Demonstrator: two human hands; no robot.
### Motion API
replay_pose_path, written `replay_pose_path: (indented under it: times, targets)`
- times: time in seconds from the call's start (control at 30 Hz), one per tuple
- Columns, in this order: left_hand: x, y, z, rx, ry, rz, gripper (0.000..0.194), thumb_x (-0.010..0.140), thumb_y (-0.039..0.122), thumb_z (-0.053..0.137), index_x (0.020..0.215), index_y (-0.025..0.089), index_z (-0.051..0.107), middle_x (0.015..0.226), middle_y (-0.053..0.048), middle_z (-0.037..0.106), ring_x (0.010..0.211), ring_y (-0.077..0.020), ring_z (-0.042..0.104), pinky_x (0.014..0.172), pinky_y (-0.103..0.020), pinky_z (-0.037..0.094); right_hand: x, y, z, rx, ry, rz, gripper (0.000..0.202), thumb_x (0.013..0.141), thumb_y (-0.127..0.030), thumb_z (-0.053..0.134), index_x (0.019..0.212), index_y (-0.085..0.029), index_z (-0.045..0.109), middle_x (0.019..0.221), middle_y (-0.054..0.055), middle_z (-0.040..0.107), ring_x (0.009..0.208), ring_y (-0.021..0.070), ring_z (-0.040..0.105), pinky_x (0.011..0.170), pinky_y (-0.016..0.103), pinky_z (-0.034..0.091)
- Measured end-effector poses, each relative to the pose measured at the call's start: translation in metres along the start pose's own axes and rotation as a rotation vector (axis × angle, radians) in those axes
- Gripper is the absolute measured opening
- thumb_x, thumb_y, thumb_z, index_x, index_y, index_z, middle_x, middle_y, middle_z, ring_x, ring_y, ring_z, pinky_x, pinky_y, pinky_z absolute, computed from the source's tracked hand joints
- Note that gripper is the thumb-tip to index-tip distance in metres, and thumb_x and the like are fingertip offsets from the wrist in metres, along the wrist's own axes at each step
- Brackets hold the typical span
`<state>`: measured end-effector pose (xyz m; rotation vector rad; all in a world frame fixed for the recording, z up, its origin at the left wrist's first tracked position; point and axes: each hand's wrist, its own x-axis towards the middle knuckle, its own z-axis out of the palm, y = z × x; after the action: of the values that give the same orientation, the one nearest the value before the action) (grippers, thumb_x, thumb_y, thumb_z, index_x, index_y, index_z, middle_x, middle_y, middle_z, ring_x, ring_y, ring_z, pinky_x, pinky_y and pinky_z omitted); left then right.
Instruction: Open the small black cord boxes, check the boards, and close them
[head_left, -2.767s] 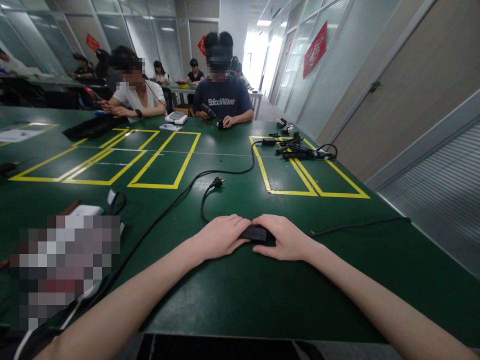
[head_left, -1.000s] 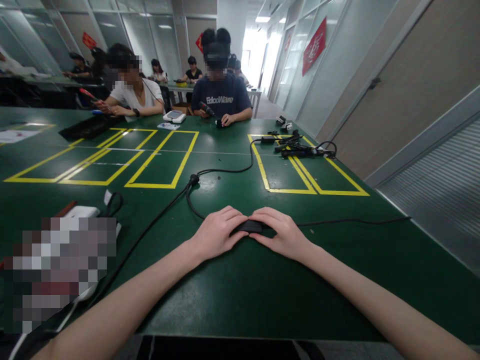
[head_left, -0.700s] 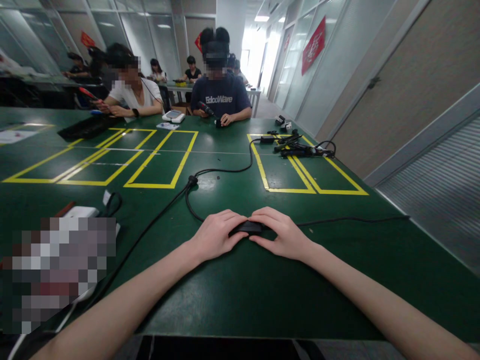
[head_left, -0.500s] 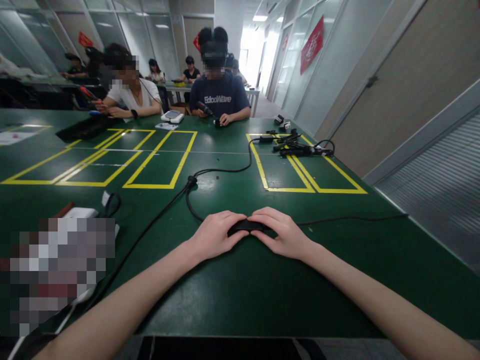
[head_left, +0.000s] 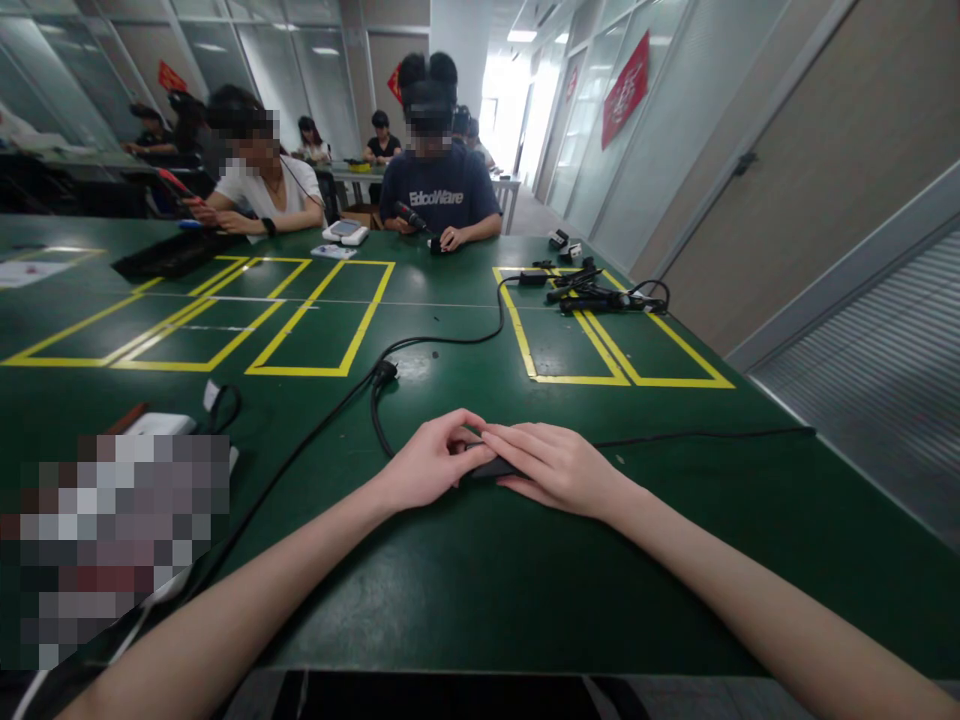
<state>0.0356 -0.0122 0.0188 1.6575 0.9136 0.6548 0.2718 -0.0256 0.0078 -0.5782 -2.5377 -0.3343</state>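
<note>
A small black power adapter [head_left: 496, 467] lies low over the green table [head_left: 480, 600], partly covered by my fingers. My left hand [head_left: 431, 465] is curled at its left end, thumb on top and fingers closed near the cord. Over its right part rests my right hand [head_left: 559, 470], fingers together on top and thumb at the near side. One black cord [head_left: 705, 436] runs right from the adapter area. Another loops left of my left hand, by a black plug [head_left: 385, 372]. Where the cords meet the adapter is hidden.
Black cables and adapters [head_left: 600, 295] are piled at the back right over yellow tape. A black tray [head_left: 169, 255] sits at the back left, near a seated person's hands. Across the table another person [head_left: 441, 195] holds a tool. A pixelated object [head_left: 120, 540] lies near left.
My right hand has slid left and flattened over the adapter, its fingers now reaching my left hand. My left fingers have curled more. The black plug has turned and shifted slightly nearer.
</note>
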Motion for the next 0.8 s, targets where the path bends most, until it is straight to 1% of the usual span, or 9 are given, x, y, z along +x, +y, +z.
replay_pose_path:
  times: [0.1, 0.2, 0.3, 0.37, 0.43, 0.5, 0.57, 0.7, 0.8]
  targets:
    - [0.001, -0.003, 0.001, 0.000, 0.006, -0.003, 0.033, 0.095, 0.042, 0.065, 0.115, 0.016, 0.062, 0.090, -0.004, 0.077, 0.057, -0.0104, 0.059, 0.052, -0.022, 0.048, 0.003, -0.003, 0.004, -0.067, -0.042, 0.030, 0.052, 0.108, -0.029, 0.047, 0.156, -0.009, 0.045, 0.127, 0.021, 0.072, 0.102, 0.0276, 0.073, 0.085, 0.042, 0.064]
    - [0.000, -0.005, 0.002, 0.160, 0.079, 0.118, 0.032, 0.098, 0.038, 0.060, 0.123, 0.017, 0.064, 0.097, -0.006, 0.079, 0.075, -0.0164, 0.070, 0.070, -0.029, 0.058, 0.004, -0.002, 0.009, -0.131, -0.070, 0.023, 0.049, 0.109, -0.031, 0.044, 0.151, -0.006, 0.048, 0.117, 0.020, 0.073, 0.097, 0.0283, 0.072, 0.083, 0.042, 0.063]
    - [-0.002, -0.008, 0.001, 0.437, 0.246, 0.359, 0.031, 0.099, 0.034, 0.060, 0.126, 0.019, 0.065, 0.115, -0.010, 0.077, 0.104, -0.0243, 0.073, 0.095, -0.041, 0.059, 0.002, 0.004, 0.009, -0.126, -0.101, 0.040, 0.048, 0.108, -0.033, 0.045, 0.151, -0.011, 0.050, 0.116, 0.018, 0.071, 0.097, 0.0278, 0.070, 0.084, 0.042, 0.062]
    - [-0.003, -0.009, -0.002, 0.604, 0.326, 0.560, 0.030, 0.099, 0.032, 0.059, 0.126, 0.020, 0.066, 0.133, -0.013, 0.071, 0.124, -0.0286, 0.066, 0.110, -0.051, 0.051, -0.003, 0.013, 0.004, -0.104, -0.090, 0.084, 0.050, 0.108, -0.033, 0.047, 0.154, -0.015, 0.047, 0.120, 0.018, 0.070, 0.102, 0.0284, 0.069, 0.087, 0.043, 0.061]
    - [-0.004, -0.009, -0.006, 0.698, 0.384, 0.681, 0.032, 0.100, 0.028, 0.057, 0.130, 0.021, 0.064, 0.144, -0.015, 0.064, 0.135, -0.0300, 0.059, 0.117, -0.055, 0.044, -0.011, 0.026, -0.005, -0.079, -0.035, 0.157, 0.053, 0.106, -0.031, 0.048, 0.157, -0.017, 0.043, 0.123, 0.018, 0.068, 0.106, 0.0298, 0.068, 0.091, 0.045, 0.060]
    - [-0.004, -0.008, -0.008, 0.736, 0.433, 0.727, 0.033, 0.100, 0.026, 0.056, 0.132, 0.021, 0.063, 0.148, -0.015, 0.061, 0.139, -0.0306, 0.056, 0.118, -0.057, 0.041, -0.022, 0.043, -0.019, -0.067, 0.040, 0.269, 0.055, 0.105, -0.029, 0.049, 0.158, -0.020, 0.041, 0.125, 0.018, 0.067, 0.108, 0.0308, 0.067, 0.090, 0.045, 0.060]
    - [-0.004, -0.008, -0.008, 0.752, 0.431, 0.754, 0.032, 0.100, 0.024, 0.056, 0.131, 0.022, 0.064, 0.147, -0.015, 0.061, 0.139, -0.0302, 0.056, 0.118, -0.056, 0.042, -0.034, 0.062, -0.037, -0.086, 0.134, 0.418, 0.054, 0.103, -0.030, 0.051, 0.156, -0.022, 0.043, 0.126, 0.017, 0.066, 0.108, 0.0317, 0.067, 0.091, 0.047, 0.058]
    - [-0.003, -0.011, -0.006, 0.768, 0.298, 0.804, 0.026, 0.101, 0.022, 0.057, 0.125, 0.020, 0.067, 0.142, -0.014, 0.066, 0.135, -0.0273, 0.059, 0.114, -0.051, 0.047, -0.064, 0.095, -0.074, -0.256, 0.312, 0.732, 0.052, 0.099, -0.038, 0.053, 0.146, -0.015, 0.053, 0.121, 0.020, 0.066, 0.108, 0.0316, 0.065, 0.094, 0.046, 0.053]
    - [-0.001, -0.015, -0.004, 0.763, 0.230, 0.791, 0.026, 0.101, 0.021, 0.057, 0.125, 0.020, 0.067, 0.141, -0.014, 0.066, 0.135, -0.0268, 0.059, 0.113, -0.050, 0.049, -0.088, 0.112, -0.093, -0.394, 0.374, 0.963, 0.055, 0.096, -0.041, 0.053, 0.142, -0.010, 0.057, 0.119, 0.023, 0.066, 0.110, 0.0335, 0.064, 0.093, 0.046, 0.050]
